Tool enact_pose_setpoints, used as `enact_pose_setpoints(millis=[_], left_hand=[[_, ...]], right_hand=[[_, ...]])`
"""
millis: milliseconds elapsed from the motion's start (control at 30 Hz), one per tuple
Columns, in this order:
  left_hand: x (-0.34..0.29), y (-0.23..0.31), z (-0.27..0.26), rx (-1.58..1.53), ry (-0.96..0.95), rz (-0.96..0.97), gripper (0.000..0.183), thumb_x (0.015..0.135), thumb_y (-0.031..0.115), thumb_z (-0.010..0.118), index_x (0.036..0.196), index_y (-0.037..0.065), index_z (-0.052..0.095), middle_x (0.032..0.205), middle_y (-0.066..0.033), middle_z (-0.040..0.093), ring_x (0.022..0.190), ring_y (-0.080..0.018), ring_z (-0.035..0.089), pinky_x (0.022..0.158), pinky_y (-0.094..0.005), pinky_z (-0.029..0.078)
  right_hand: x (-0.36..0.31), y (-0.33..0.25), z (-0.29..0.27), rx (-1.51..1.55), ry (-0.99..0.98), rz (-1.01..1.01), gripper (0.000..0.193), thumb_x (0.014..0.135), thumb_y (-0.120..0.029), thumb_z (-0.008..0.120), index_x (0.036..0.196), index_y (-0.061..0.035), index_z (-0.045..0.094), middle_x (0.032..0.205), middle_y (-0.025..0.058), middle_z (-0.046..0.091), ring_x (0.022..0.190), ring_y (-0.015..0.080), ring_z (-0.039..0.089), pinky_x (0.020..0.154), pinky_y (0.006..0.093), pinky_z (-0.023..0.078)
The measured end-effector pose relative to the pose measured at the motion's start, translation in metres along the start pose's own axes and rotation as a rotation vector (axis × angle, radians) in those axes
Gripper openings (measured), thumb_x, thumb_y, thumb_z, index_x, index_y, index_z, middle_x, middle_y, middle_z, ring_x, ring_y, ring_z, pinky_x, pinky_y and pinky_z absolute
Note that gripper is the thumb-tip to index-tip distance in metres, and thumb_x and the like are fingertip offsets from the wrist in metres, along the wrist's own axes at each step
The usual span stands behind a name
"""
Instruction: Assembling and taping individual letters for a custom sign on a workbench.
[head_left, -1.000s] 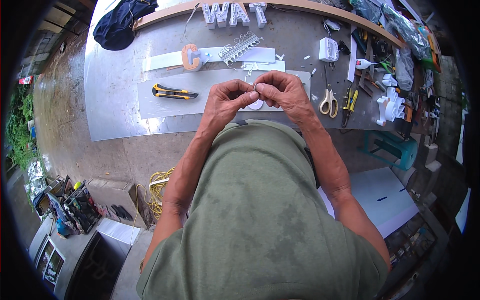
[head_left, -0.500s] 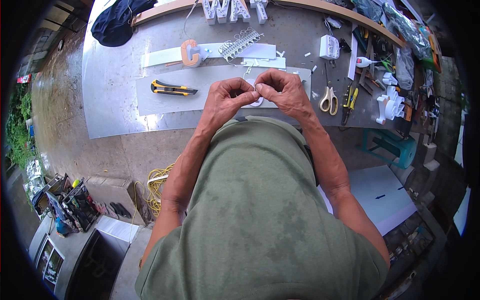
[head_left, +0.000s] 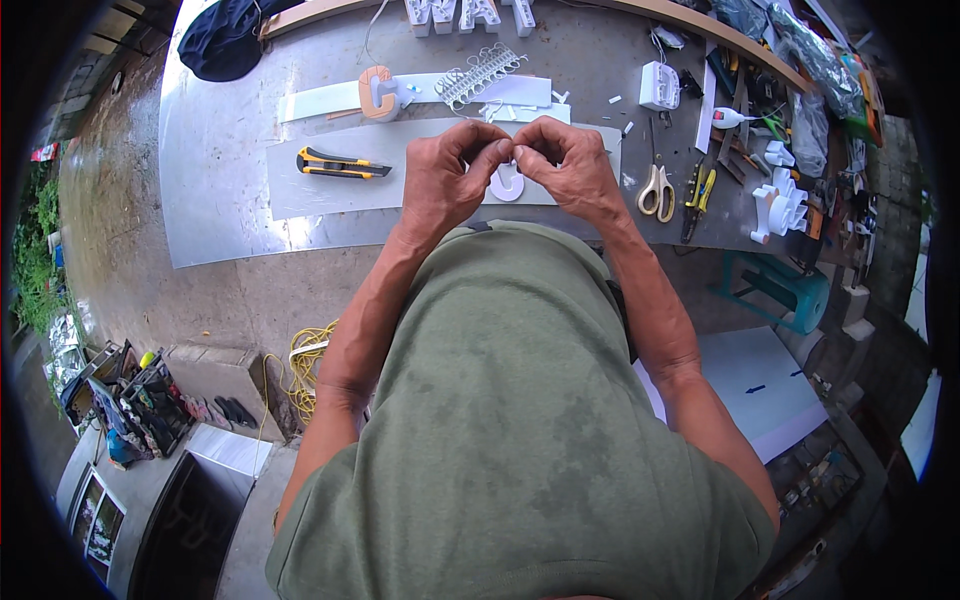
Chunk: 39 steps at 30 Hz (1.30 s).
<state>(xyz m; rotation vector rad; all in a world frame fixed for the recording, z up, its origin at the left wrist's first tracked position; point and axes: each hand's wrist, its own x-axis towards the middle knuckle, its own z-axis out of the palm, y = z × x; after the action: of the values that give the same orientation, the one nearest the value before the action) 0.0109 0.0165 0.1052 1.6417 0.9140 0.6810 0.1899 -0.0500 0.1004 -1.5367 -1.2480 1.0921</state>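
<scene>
In the head view, holds the left hand (head_left: 445, 175) and the right hand (head_left: 572, 175) close together above the grey sheet (head_left: 315, 198) on the table (head_left: 215, 190). Appears to pinch a thin piece (head_left: 513, 161) between the two sets of fingertips, too small and too covered to name for certain. Likely weighs next to nothing, bends easily and offers little to grip; best taken near an end, between thumb tip and forefinger tip, without a hard tug, to avoid a kink or a break.

Just below the fingertips, shows a white C (head_left: 507, 188), partly covered. Cannot tell whether resting on the sheet or hanging from the fingers. Probably light, stiff and smooth, perhaps brittle; best held by the outer edge, with no squeezing across the gap.

On the left, closes thumb and forefinger to a tight pinch, with the other fingers curled behind. On the right, matches that pinch, thumb and forefinger tips almost meeting the left ones. Cannot tell whether any finger touches the C.

Farther out, includes a cutter (head_left: 343, 163) on the sheet to the left, then scissors (head_left: 656, 195) and yellow pliers (head_left: 704, 190) on the table to the right.
</scene>
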Motion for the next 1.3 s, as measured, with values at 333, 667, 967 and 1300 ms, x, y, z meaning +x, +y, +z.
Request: enact_pose_setpoints(millis=[333, 667, 967, 1300], left_hand=[[0.010, -0.005, 0.002, -0.138, 0.017, -0.048, 0.015, 0.103, 0.016, 0.061, 0.098, 0.001, 0.062, 0.083, -0.0042, 0.071, 0.064, -0.0062, 0.057, 0.056, -0.0215, 0.044], [0.006, -0.012, -0.007, -0.527, -0.059, -0.206, 0.016, 0.107, 0.019, 0.054, 0.102, 0.004, 0.057, 0.095, -0.0083, 0.070, 0.070, -0.0067, 0.056, 0.056, -0.0200, 0.044], [0.004, -0.001, 0.001, -0.651, 0.000, -0.114, 0.034, 0.104, 0.027, 0.062, 0.122, -0.002, 0.060, 0.101, -0.0105, 0.071, 0.082, -0.0110, 0.066, 0.062, -0.0238, 0.049], [0.010, -0.022, -0.004, -0.505, -0.074, -0.098, 0.023, 0.100, 0.021, 0.067, 0.107, 0.000, 0.070, 0.089, -0.0065, 0.073, 0.076, -0.0096, 0.066, 0.061, -0.0244, 0.051]], right_hand=[[0.010, -0.015, -0.003, 0.199, 0.021, 0.098, 0.016, 0.094, -0.013, 0.066, 0.097, 0.0026, 0.068, 0.079, 0.0058, 0.070, 0.068, 0.0083, 0.064, 0.062, 0.0249, 0.054], [0.007, -0.005, -0.001, 0.534, -0.057, 0.073, 0.012, 0.099, -0.010, 0.059, 0.099, 0.0023, 0.062, 0.083, 0.0092, 0.070, 0.072, 0.0118, 0.066, 0.064, 0.0259, 0.055], [0.008, -0.007, 0.000, 0.548, 0.014, 0.080, 0.011, 0.099, -0.009, 0.062, 0.101, 0.0015, 0.064, 0.082, 0.0047, 0.068, 0.068, 0.0078, 0.060, 0.061, 0.0232, 0.051], [0.005, -0.006, 0.000, 0.578, -0.031, 0.081, 0.012, 0.101, -0.012, 0.060, 0.102, -0.0003, 0.063, 0.083, 0.0047, 0.067, 0.069, 0.0083, 0.062, 0.060, 0.0227, 0.051]])
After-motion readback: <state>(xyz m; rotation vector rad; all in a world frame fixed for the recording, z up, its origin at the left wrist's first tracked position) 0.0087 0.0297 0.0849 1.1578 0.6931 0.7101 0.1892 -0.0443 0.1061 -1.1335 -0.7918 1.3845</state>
